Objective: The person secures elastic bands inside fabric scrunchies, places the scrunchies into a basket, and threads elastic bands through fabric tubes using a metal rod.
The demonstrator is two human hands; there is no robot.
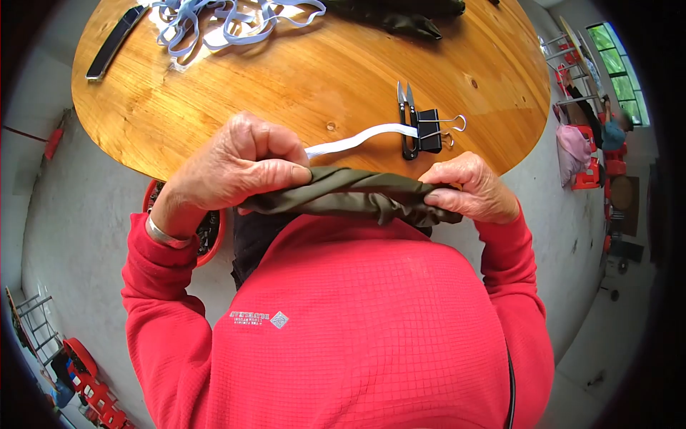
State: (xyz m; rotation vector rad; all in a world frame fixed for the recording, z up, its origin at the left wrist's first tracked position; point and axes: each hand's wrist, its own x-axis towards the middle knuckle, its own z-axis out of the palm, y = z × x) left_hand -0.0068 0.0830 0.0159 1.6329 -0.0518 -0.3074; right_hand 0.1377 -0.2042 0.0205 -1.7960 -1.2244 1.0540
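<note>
A dark green fabric piece (357, 193), bunched lengthwise, stretches between my two hands at the table's near edge. My left hand (246, 164) pinches its left end between thumb and curled fingers. At the right end my right hand (468, 189) grips the same cloth, thumb on top. A white elastic strip (361, 138) runs from beside my left hand to a black binder clip (429, 131) on the wooden table (286, 86). Small black thread snips (406, 121) lie against the clip, blades pointing away from me.
Tangled pale elastic (236, 21) lies at the table's far left, near a black strip (116, 43). More dark green fabric (393, 14) rests at the far edge. A red basin (209, 236) stands below the table. Another person (613, 132) is at the far right.
</note>
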